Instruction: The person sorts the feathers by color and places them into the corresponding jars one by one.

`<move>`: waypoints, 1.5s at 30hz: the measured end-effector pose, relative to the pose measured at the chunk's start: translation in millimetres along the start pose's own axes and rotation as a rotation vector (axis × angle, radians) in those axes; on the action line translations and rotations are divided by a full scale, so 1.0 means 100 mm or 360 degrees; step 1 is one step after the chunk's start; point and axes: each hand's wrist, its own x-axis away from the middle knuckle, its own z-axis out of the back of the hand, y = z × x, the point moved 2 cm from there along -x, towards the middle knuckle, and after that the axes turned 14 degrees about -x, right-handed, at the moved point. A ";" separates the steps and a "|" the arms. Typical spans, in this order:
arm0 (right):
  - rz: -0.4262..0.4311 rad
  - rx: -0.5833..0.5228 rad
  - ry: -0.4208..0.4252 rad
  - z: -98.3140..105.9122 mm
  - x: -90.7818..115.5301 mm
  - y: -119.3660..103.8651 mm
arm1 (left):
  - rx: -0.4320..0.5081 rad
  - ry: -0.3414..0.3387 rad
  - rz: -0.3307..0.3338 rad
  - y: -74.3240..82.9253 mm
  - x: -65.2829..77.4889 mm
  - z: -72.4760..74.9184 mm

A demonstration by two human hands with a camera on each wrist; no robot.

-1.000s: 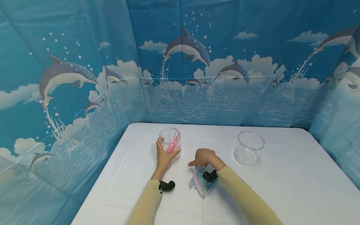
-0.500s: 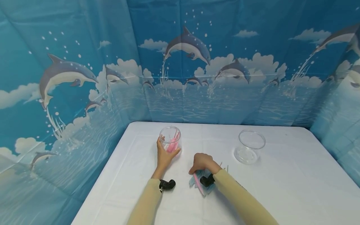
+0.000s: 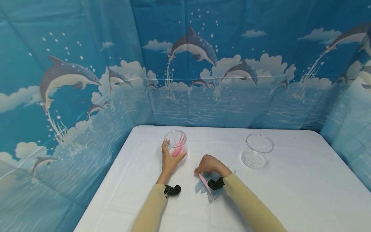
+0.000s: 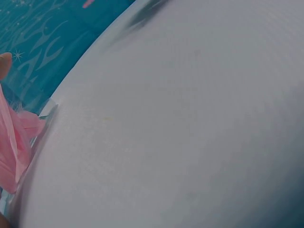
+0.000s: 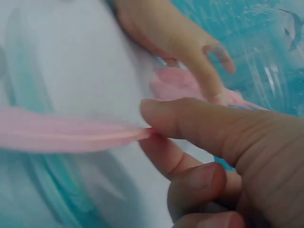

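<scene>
My left hand [image 3: 169, 162] grips a clear round jar [image 3: 175, 139] near the back left of the table, thumb and fingers around its side. Pink feathers [image 3: 177, 150] stand inside it, quills upward. Thumb and index finger of my right hand [image 3: 209, 163] pinch a pink feather [image 5: 71, 134] by its quill end, as the right wrist view shows. Below it lies a small pile of light blue feathers [image 3: 212, 196], partly covered by the right hand and wrist. In the left wrist view the left hand is mostly out of frame, with the jar's pink contents [image 4: 14, 147] at the edge.
A second clear jar [image 3: 253, 159] stands on the right of the white-covered table [image 3: 301, 180], with nothing visible in it. Behind and to the left hangs a blue dolphin-print curtain [image 3: 185, 106].
The right hand has dipped to the pile, taken hold of the pink feather's quill and risen slightly with it. The left hand stays on the jar.
</scene>
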 end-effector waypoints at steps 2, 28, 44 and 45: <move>0.0015 -0.0120 0.0031 0.05 -0.03 -0.01 | 0.0004 -0.0001 0.0000 -0.01 0.00 0.00; 0.1259 -0.1359 0.1394 0.20 -0.05 -1.09 | 0.0000 -0.0040 0.0019 0.00 -0.01 0.01; 0.0973 -0.1053 0.1131 0.02 -0.26 -0.73 | -0.0034 -0.0006 0.0010 0.02 0.01 0.00; 0.0978 -0.1044 0.1121 0.04 -0.25 -0.70 | -0.0037 0.0001 0.0005 0.02 0.01 0.01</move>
